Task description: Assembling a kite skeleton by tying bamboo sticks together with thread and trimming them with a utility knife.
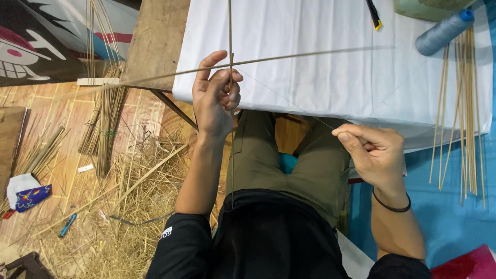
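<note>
Two thin bamboo sticks cross in front of me: one upright stick (230,31) and one long, nearly level stick (299,55). My left hand (216,95) pinches them where they cross, above the table's near edge. A fine thread (289,103) runs taut from that crossing down to my right hand (373,152), whose fingertips pinch its end. A black band circles my right wrist. Under the hands, white paper (330,31) covers the table.
A grey-blue thread spool (443,32) and a bundle of bamboo sticks (465,103) lie at the right. A black-and-yellow cutter (374,14) rests at the top. On the wooden floor at left lie straw and stick bundles (106,129). My knees are under the table.
</note>
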